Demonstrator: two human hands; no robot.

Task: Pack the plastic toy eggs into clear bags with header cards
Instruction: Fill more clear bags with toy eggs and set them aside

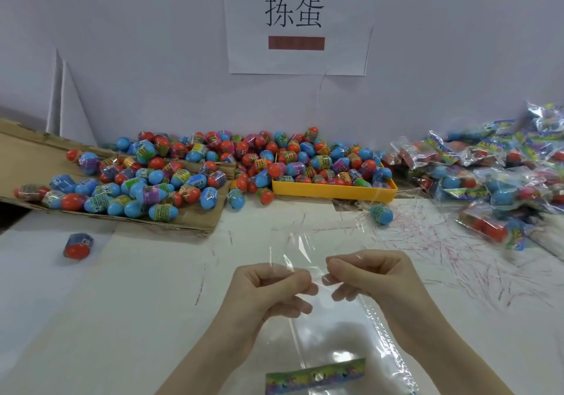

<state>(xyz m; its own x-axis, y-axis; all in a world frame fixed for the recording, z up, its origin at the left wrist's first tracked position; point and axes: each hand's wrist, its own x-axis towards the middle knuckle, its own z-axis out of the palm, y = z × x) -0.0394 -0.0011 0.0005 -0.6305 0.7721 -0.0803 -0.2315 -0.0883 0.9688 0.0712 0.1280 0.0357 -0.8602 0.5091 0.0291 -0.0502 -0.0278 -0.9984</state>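
Header card [316,374] below bag-pinching hands [320,278].

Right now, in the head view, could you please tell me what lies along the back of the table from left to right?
Cardboard sheet strewn with toy eggs → yellow tray heaped with eggs → lone blue egg → pile of packed bags.

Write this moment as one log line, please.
step: opening bag | left hand: pinches clear bag | right hand: pinches clear bag | eggs in bag: none | header card: attached
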